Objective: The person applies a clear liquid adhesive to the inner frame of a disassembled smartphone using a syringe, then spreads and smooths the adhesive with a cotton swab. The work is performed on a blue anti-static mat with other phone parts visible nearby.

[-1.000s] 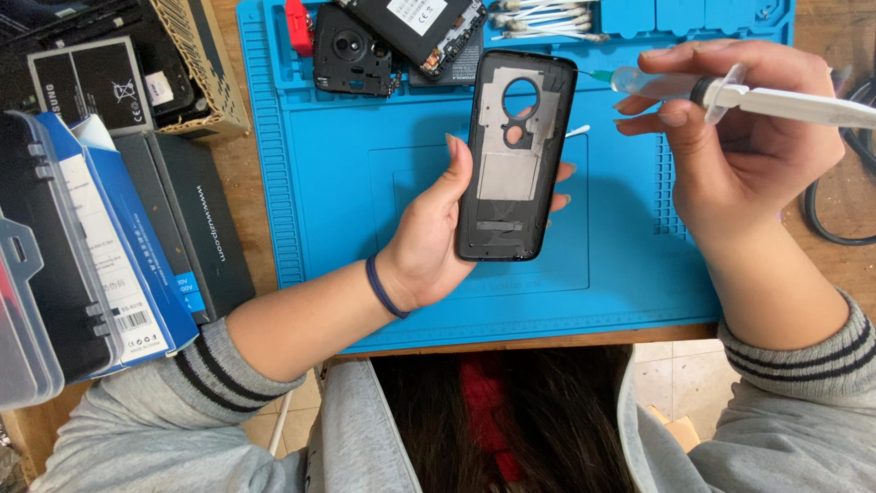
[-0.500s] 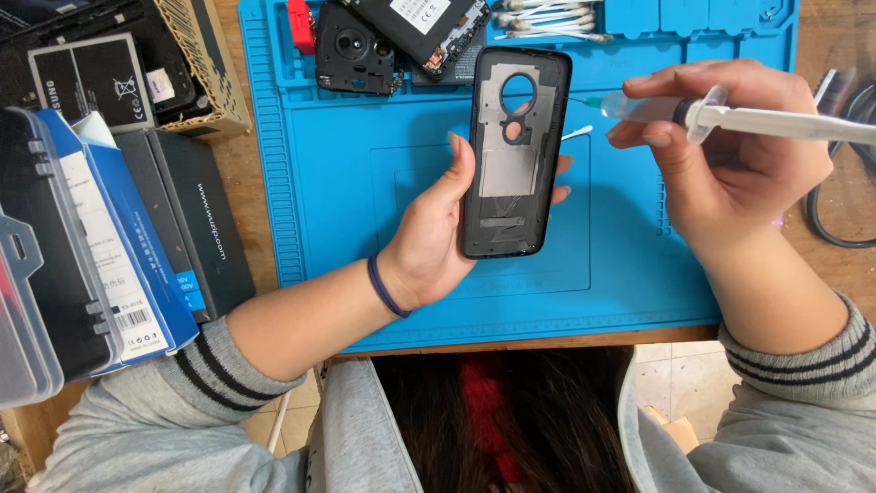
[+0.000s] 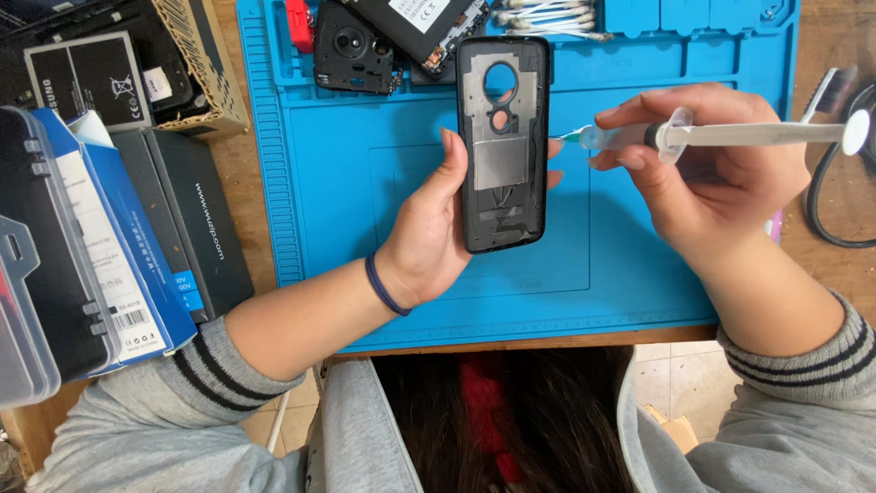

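Our left hand grips the phone back cover upright above the blue mat. Our right hand pinches the syringe, tip just beside the cover's edge. We should keep the cover steady and squeeze gently.

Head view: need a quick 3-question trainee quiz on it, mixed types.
1. True or false: the left hand holds the phone back cover with its inner side facing the camera.
2. Which tool does the right hand hold? A tweezers, B syringe, C screwdriver.
3. What colour is the work mat?
Key: 1 true; 2 B; 3 blue.
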